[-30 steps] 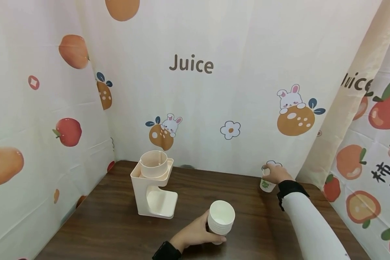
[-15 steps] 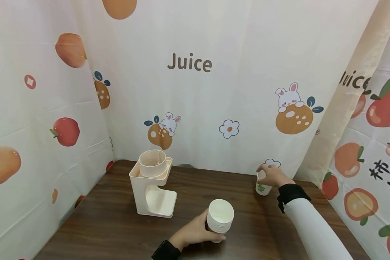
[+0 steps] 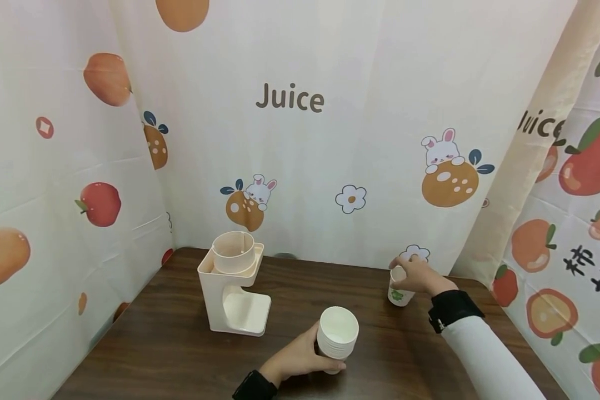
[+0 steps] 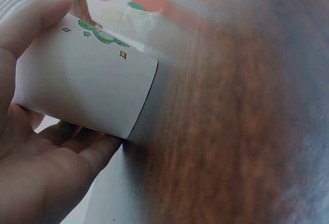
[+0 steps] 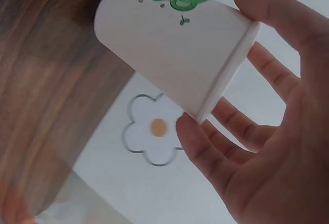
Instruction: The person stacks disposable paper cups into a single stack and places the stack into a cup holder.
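looking down from the head view, your left hand (image 3: 300,355) is wrapped round a stack of white paper cups (image 3: 337,339) standing at the near middle of the brown table (image 3: 170,355), mouths up. your right hand (image 3: 417,275) holds a single paper cup (image 3: 397,291) with a green print by its rim, over toward the far right corner. a cream cup dispenser (image 3: 235,286) stands well apart at the far left, in front of the fruit-print curtain (image 3: 290,100).

from the left wrist view, your thumb and fingers (image 4: 31,23) curl round the stack's outer cup (image 4: 87,90), whose base is at the table (image 4: 231,131).

from the right wrist view, your fingers (image 5: 205,152) and thumb pinch the single cup (image 5: 169,44) at its rim, its base toward the wood (image 5: 46,80); whether it touches, you cannot tell.
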Motion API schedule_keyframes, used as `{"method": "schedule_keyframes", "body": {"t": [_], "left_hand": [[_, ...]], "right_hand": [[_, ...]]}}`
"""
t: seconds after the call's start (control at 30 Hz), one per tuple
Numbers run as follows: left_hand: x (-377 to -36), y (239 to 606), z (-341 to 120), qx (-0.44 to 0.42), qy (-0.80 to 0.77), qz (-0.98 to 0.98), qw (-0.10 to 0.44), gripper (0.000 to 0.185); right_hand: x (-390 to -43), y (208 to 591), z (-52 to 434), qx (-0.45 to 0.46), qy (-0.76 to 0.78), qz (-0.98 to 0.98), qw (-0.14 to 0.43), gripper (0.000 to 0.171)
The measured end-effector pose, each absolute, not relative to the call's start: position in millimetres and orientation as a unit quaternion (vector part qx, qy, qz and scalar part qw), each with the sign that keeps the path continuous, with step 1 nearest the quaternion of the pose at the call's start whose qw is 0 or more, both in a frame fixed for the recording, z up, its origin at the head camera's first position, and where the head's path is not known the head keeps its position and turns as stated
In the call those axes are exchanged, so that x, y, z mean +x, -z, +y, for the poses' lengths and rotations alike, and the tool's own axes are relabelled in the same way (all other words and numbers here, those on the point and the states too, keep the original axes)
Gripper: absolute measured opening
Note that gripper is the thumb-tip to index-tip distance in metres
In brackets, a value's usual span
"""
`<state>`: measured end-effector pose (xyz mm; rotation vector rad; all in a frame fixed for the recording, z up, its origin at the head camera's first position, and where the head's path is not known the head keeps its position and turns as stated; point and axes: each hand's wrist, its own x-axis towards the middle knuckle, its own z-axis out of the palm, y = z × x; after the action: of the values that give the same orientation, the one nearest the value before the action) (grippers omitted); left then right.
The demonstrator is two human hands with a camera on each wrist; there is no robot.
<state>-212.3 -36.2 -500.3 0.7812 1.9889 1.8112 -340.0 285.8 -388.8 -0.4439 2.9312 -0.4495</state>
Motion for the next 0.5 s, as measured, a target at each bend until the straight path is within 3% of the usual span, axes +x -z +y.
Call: {"method": "schedule_keyframes", "body": {"t": [0.5], "left_hand": [[-210,498,-36,0.272,-0.636,0.703,0.166,0.085]], "right_hand": [[-295,362,265,-0.218,0.135,0.965,0.05,0.048]]}}
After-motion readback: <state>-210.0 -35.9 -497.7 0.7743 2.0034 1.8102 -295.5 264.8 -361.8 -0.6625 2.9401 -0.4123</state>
